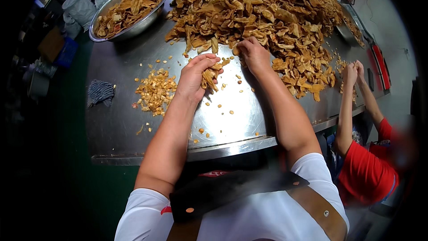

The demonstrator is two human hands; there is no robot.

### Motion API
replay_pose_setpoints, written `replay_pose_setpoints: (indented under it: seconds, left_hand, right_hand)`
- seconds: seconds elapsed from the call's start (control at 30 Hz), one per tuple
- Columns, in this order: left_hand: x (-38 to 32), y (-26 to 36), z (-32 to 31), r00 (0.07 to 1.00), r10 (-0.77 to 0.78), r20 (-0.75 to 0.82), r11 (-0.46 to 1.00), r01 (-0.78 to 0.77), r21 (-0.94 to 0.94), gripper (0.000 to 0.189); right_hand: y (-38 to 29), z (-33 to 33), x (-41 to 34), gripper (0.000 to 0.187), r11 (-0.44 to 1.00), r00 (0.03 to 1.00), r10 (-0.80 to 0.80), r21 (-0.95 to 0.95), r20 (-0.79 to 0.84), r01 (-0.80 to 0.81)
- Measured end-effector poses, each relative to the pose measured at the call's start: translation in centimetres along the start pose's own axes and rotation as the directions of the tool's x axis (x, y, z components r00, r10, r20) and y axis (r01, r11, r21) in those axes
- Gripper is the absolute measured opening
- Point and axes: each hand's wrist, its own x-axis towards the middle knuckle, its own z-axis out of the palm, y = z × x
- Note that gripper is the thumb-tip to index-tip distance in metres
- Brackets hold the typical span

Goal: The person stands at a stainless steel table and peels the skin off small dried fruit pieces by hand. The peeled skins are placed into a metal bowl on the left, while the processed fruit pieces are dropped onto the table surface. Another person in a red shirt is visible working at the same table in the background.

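Note:
My left hand [198, 75], palm turned inward, is curled around a small bunch of dried yellow-brown slices [210, 77] above the steel tabletop [230, 125]. At the near edge of a large heap of the same slices [254, 10], my right hand [254, 53] pinches one dried slice [236, 50] between thumb and fingers. Part of that slice is hidden by the fingertips. Beside my left wrist lies a small pile of pale yellow, seed-like bits [155, 90]. More such bits are scattered between my forearms.
A steel bowl of slices [147, 23] stands at the back left, with a crumpled blue-grey cloth [100, 92] nearer me. To the right, a co-worker in a red shirt [367, 170] holds both hands [353, 72] together over the table. Another steel bowl [347, 35] sits beyond.

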Motion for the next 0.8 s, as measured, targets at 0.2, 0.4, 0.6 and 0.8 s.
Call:
replay_pose_setpoints:
  seconds: [0.2,0.4,0.6,0.8]
  left_hand:
    - [-0.1,-0.1,0.4,0.996,0.034,-0.08,0.997,-0.028,0.075,0.019]
    - [-0.3,0.4,0.7,0.981,-0.03,-0.191,0.993,0.051,0.103,0.019]
    - [-0.2,0.0,0.6,0.997,0.017,-0.074,0.991,-0.007,0.136,0.023]
    - [-0.2,-0.2,0.8,1.0,-0.013,0.02,0.995,0.011,0.102,0.031]
  right_hand:
    - [0.1,-0.3,-0.4,0.028,0.994,0.993,-0.098,0.033,-0.065,0.101]
    - [-0.5,-0.2,-0.2,0.031,0.993,0.999,-0.03,-0.116,0.011,0.031]
    - [-2.3,-3.1,-0.4,0.03,0.707,0.914,0.177,0.599,0.365,-0.376]
    - [-4.5,-4.0,-1.4,0.027,0.582,0.894,0.061,0.712,0.445,-0.394]
